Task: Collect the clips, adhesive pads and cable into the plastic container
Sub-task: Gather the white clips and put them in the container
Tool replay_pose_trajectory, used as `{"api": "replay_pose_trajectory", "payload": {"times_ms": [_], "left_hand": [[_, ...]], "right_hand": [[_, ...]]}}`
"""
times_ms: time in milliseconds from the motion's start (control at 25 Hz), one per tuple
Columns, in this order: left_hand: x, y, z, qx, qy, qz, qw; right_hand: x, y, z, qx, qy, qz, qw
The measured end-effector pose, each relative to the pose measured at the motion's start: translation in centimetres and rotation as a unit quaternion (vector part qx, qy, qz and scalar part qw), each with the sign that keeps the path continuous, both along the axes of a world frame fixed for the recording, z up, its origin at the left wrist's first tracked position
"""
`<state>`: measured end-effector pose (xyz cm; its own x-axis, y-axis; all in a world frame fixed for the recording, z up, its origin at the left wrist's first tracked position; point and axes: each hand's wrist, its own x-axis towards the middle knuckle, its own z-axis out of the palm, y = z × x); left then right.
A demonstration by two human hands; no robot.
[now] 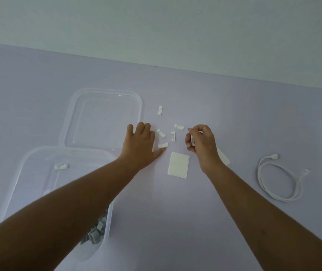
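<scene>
Several small white clips lie on the lilac table: one far [160, 110], others near my hands [178, 126], [161, 133], [173, 136], [163, 145]. My left hand [141, 142] rests palm down, its thumb touching the nearest clip. My right hand [200, 142] is closed on white clips. A white adhesive pad [178, 162] lies between my wrists; a second pad [223, 159] peeks from behind my right wrist. A coiled white cable [279, 178] lies at the right. The clear plastic container [29, 159] at the lower left holds one white clip [61, 166] and several grey clips [95, 231].
The container's clear lid [105, 98] lies flat just beyond the container, left of my left hand. The table's far edge meets a pale wall [175, 26].
</scene>
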<state>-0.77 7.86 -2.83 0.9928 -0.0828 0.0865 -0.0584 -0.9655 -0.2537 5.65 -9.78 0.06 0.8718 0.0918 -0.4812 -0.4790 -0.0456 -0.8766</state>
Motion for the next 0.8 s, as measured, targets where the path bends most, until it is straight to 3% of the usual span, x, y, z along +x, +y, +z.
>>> {"api": "replay_pose_trajectory", "payload": {"times_ms": [120,320,400,440,480,520,560,600,640,720,800], "left_hand": [[-0.6,-1.0,-1.3,0.038,0.008,0.009,0.999],[-0.6,-1.1,-1.7,0.023,-0.043,-0.017,0.999],[-0.1,-1.5,0.2,-0.062,-0.016,0.039,0.997],[0.2,-1.7,1.1,-0.184,0.01,0.09,0.979],[0.6,-1.9,2.5,-0.379,0.041,0.157,0.911],[0.9,-2.0,3.6,-0.582,0.066,0.225,0.779],[1.2,-2.0,4.3,-0.724,0.079,0.275,0.628],[1.3,-2.0,4.7,-0.8,0.07,0.31,0.508],[1.4,-1.8,4.9,-0.832,0.063,0.333,0.439],[1.7,-1.4,4.7,-0.837,0.056,0.367,0.402],[2.0,-1.2,4.3,-0.809,0.058,0.389,0.436]], "right_hand": [[0.6,0.3,-0.3,-0.047,-0.01,0.01,0.999],[0.8,0.4,-0.3,-0.077,-0.03,0.044,0.996],[1.0,0.5,-0.4,-0.078,-0.033,0.042,0.996],[1.1,0.6,-0.4,-0.104,-0.045,0.049,0.992],[1.3,0.8,-0.4,-0.155,-0.075,0.067,0.983],[1.4,1.0,-0.5,-0.219,-0.116,0.098,0.964],[1.4,1.3,-0.6,-0.278,-0.159,0.135,0.938],[1.4,1.7,-0.6,-0.335,-0.193,0.175,0.906],[1.4,2.1,-0.6,-0.391,-0.215,0.217,0.868],[1.3,2.8,-0.7,-0.498,-0.245,0.279,0.784],[1.0,3.3,-1.1,-0.557,-0.279,0.312,0.717]]}}
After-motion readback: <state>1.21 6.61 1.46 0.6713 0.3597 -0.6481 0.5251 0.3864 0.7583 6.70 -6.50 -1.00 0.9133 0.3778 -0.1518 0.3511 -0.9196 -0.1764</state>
